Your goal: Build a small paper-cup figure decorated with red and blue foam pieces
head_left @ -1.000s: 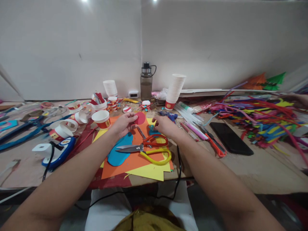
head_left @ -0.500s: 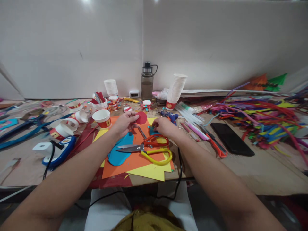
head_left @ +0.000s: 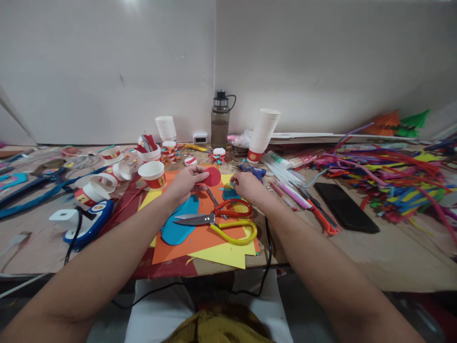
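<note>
My left hand pinches a round piece of red paper by its left edge and holds it above the sheets. To the right, my right hand is closed with curled fingers; whether anything small is between the fingertips I cannot make out. A small blue piece lies just below those fingertips. Scissors with one red and one yellow handle lie across orange paper and yellow paper, blades pointing left. Under my left wrist is a cut blue paper shape, partly covered by the blades.
A paper cup stands left of my hands. Behind are a water bottle and a leaning stack of cups. To the right lie a glue gun, a phone and pipe cleaners. A power strip sits left.
My right fingers have lifted slightly from the small blue piece, so more of it shows. The red circle in my left hand has shifted a little to the right.
</note>
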Demonstrator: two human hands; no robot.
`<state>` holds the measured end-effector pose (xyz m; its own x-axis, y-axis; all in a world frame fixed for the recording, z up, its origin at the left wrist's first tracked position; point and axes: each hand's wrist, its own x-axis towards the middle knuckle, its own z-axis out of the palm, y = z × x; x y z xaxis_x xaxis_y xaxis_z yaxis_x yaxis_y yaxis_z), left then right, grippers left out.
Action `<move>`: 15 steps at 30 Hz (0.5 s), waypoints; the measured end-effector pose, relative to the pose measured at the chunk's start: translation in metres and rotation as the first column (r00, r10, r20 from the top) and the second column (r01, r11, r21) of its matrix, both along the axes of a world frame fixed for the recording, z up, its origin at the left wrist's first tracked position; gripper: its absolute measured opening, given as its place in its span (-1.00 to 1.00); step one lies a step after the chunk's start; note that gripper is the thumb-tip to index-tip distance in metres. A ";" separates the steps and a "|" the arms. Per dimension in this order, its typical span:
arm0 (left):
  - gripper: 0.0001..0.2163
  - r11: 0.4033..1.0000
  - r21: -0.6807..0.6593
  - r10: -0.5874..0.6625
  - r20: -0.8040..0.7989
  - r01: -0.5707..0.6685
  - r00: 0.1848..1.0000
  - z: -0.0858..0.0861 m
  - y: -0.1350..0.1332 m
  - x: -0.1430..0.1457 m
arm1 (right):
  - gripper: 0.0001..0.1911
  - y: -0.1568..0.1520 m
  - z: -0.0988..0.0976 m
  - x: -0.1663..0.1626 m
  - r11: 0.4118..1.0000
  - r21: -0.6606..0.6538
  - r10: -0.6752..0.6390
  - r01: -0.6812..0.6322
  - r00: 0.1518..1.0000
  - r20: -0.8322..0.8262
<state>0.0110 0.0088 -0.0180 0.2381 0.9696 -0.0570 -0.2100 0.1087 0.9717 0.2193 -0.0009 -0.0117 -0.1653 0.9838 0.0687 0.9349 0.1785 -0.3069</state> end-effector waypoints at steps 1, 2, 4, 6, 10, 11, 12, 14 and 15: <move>-0.76 1.000 0.004 -0.011 0.002 0.011 1.000 0.000 0.000 0.000 | -0.61 -0.001 0.001 0.000 1.000 0.019 -0.014 0.014 1.000 -0.010; -0.75 1.000 0.010 -0.022 0.004 0.022 1.000 0.000 0.000 0.000 | -0.55 -0.002 0.002 0.001 0.999 0.039 -0.025 0.025 1.000 -0.018; -0.75 0.999 0.028 -0.044 0.006 0.044 0.999 0.000 -0.001 0.000 | -0.44 -0.003 0.004 0.001 0.995 0.098 -0.014 0.020 0.998 -0.067; -0.76 0.997 0.067 -0.047 -0.006 0.047 0.999 0.001 -0.002 0.001 | -0.38 -0.003 0.006 0.002 0.986 0.165 0.030 0.001 0.982 -0.187; -0.84 0.935 0.354 0.008 -0.112 0.032 0.994 0.003 -0.006 0.002 | -0.59 0.001 0.009 0.000 0.996 0.033 -0.036 0.082 0.716 -0.697; -0.86 0.892 0.451 0.028 -0.144 0.040 0.989 0.003 -0.006 0.002 | -0.70 0.001 0.010 -0.001 0.996 -0.048 -0.086 0.080 0.591 -0.802; -0.88 0.840 0.539 0.049 -0.177 0.055 0.983 0.003 -0.007 0.002 | -0.81 0.001 0.012 -0.002 0.992 -0.112 -0.125 0.055 0.469 -0.874; -0.93 0.730 0.676 0.101 -0.252 0.100 0.963 0.003 -0.007 0.000 | -0.91 -0.002 0.017 -0.005 0.984 -0.174 -0.160 -0.026 0.273 -0.948; -0.95 0.676 0.725 0.132 -0.292 0.130 0.947 0.003 -0.007 -0.001 | -0.89 -0.004 0.019 -0.006 0.981 -0.183 -0.167 -0.063 0.205 -0.964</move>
<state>0.0104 0.0013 -0.0146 0.3345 0.7284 0.5980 0.1005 -0.6585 0.7458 0.2137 -0.0049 0.0072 -0.0284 0.9996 -0.0073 -0.1188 -0.0106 -0.9929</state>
